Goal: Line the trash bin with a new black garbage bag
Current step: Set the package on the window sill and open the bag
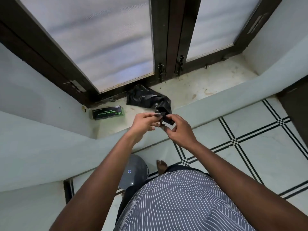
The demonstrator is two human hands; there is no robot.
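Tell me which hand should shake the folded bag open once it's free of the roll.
Probably the left. The left hand pinches the loose end of the folded black bag, while the right hand grips the roll. The grey bin also stands on the left side.

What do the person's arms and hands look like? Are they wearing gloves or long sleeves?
No gloves and no long sleeves. Both arms are bare all the way up to the picture's edge. The left hand and the right hand are bare too, with no ring, watch or bracelet showing. The person wears a striped shirt, dark with thin white lines, and one bare foot shows below.
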